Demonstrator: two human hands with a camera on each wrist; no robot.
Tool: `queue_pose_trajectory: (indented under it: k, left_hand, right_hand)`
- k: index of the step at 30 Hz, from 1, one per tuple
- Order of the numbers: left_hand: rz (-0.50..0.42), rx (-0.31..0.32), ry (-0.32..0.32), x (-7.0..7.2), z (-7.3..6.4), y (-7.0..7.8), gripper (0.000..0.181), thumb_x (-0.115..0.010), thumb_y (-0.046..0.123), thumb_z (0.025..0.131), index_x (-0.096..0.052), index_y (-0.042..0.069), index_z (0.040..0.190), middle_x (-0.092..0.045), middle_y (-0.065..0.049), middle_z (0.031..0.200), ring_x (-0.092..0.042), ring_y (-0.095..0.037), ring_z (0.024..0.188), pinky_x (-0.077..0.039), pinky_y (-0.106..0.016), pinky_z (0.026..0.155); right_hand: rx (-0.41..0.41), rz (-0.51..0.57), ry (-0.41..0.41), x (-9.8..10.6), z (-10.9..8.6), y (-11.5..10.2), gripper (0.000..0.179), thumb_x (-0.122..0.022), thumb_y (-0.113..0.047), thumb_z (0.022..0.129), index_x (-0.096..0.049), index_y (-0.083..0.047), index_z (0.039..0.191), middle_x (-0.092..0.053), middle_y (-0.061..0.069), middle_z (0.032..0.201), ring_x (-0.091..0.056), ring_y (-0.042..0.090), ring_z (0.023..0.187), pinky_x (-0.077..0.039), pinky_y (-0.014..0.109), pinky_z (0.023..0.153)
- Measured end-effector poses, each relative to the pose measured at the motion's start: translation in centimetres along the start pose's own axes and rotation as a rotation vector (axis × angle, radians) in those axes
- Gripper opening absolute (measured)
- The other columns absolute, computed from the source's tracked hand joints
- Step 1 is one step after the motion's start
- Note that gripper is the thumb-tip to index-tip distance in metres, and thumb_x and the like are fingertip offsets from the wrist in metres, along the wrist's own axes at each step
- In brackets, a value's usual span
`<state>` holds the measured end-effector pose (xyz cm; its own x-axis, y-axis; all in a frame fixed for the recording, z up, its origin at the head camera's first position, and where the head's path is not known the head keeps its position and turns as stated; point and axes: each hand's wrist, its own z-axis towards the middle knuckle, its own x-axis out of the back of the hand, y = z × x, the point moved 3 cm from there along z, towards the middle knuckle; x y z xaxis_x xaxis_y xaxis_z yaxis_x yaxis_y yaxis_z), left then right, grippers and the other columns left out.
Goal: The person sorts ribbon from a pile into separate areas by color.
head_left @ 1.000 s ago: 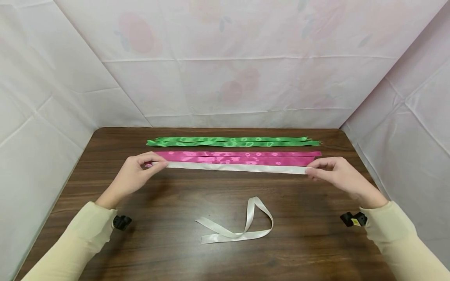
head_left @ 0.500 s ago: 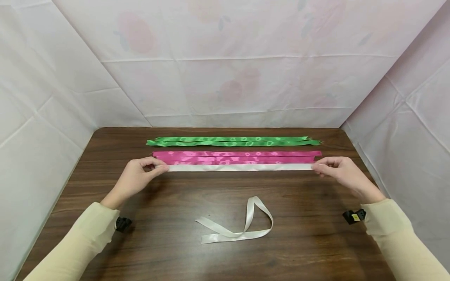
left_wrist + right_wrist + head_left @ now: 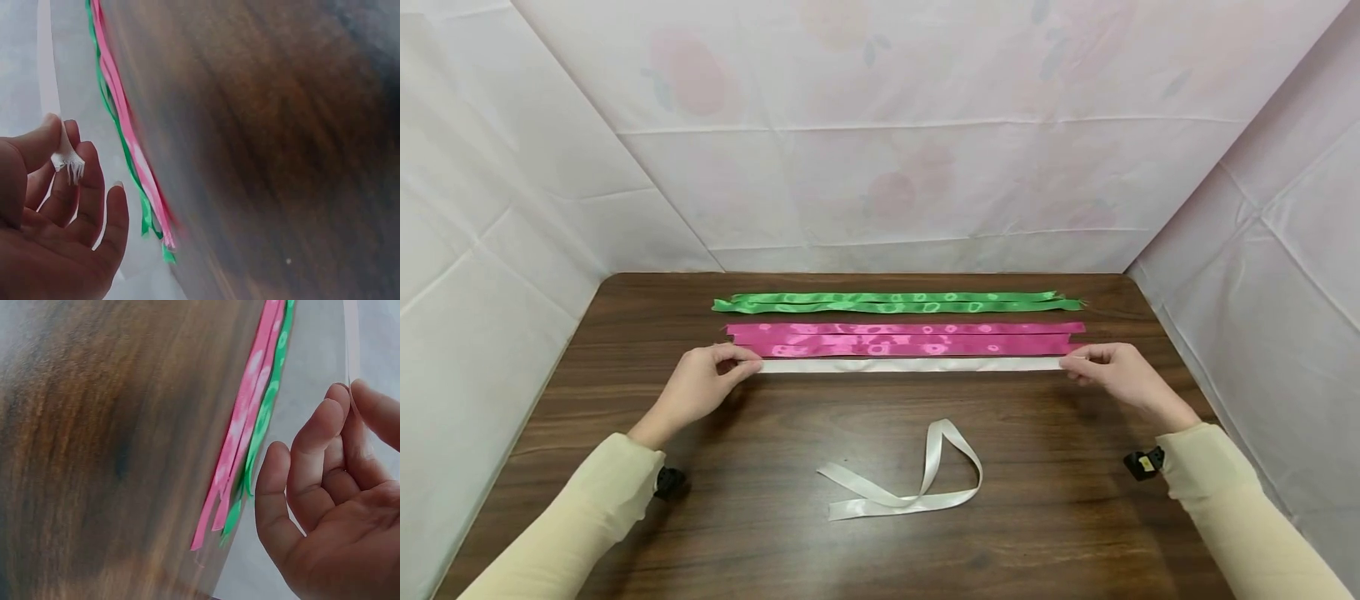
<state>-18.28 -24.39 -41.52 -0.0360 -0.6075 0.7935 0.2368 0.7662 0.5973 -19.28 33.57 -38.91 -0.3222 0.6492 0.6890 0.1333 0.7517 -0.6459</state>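
A white satin ribbon [image 3: 910,365] is stretched straight from side to side, just in front of the pink ribbons [image 3: 902,343]. My left hand [image 3: 703,383] pinches its left end between thumb and fingers; in the left wrist view the frayed tip [image 3: 70,164] pokes out past the thumb. At the other end my right hand [image 3: 1123,375] pinches the ribbon between thumb and fingertips. Both wrist views show the held ribbon raised off the table. A second white ribbon [image 3: 936,500] lies loosely looped on the table, nearer to me.
Two green ribbons [image 3: 887,302] lie side by side behind the pink ones, near the back of the brown wooden table [image 3: 775,550]. Pale printed cloth [image 3: 880,100] hangs behind the table, with more cloth on both sides.
The stretched white ribbon has levelled out, then come slightly toward me, off the front pink ribbon's edge in the head view. Both hands moved with it. The looped ribbon stayed put.
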Motion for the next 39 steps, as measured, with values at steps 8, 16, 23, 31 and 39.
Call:
queue_pose_trajectory:
  k: [8,16,23,31,39]
  left_hand:
    - [0.022,0.020,-0.012,-0.8,-0.2,-0.5,0.012,-0.077,0.020,0.094,-0.081,0.011,0.100,-0.080,-0.009,0.101,-0.066,-0.019,0.084,-0.048,-0.028,0.074]
    - [0.031,0.062,-0.030,-1.3,-0.2,-0.9,0.012,-0.077,0.021,0.094,-0.081,0.010,0.098,-0.080,-0.009,0.099,-0.072,-0.028,0.095,-0.054,-0.045,0.085]
    - [0.060,0.083,-0.051,-1.6,0.0,-0.8,0.015,-0.077,0.022,0.094,-0.080,0.008,0.096,-0.079,-0.011,0.097,-0.067,-0.024,0.087,-0.052,-0.042,0.080]
    - [0.094,0.113,-0.078,-2.1,0.1,-1.0,0.015,-0.077,0.024,0.094,-0.080,0.010,0.093,-0.077,-0.005,0.086,-0.060,-0.016,0.074,-0.046,-0.032,0.069]
    - [0.112,0.127,-0.068,-2.2,0.4,-0.8,0.014,-0.078,0.026,0.092,-0.079,0.013,0.088,-0.074,-0.002,0.080,-0.059,-0.015,0.070,-0.043,-0.030,0.063]
  right_hand:
    - [0.011,-0.037,0.017,-0.9,0.4,0.5,0.042,-0.066,-0.043,0.100,-0.075,-0.004,0.113,-0.072,0.005,0.100,-0.065,0.005,0.083,-0.052,0.028,0.075]
    - [-0.010,-0.046,0.040,-2.1,1.1,0.8,0.039,-0.069,-0.041,0.099,-0.076,-0.003,0.105,-0.072,0.006,0.094,-0.063,0.010,0.080,-0.051,0.027,0.070]
    - [-0.002,-0.093,0.062,-3.1,1.7,1.4,0.033,-0.070,-0.039,0.099,-0.076,-0.006,0.098,-0.066,0.002,0.080,-0.056,0.010,0.073,-0.047,0.026,0.065]
    - [0.054,-0.173,0.108,-3.8,2.2,1.3,0.027,-0.071,-0.033,0.098,-0.075,-0.007,0.091,-0.066,0.002,0.074,-0.055,0.012,0.069,-0.045,0.029,0.064]
    - [0.033,-0.236,0.174,-4.2,2.5,1.3,0.027,-0.070,-0.033,0.098,-0.071,-0.008,0.090,-0.058,-0.001,0.071,-0.047,0.014,0.066,-0.039,0.029,0.060]
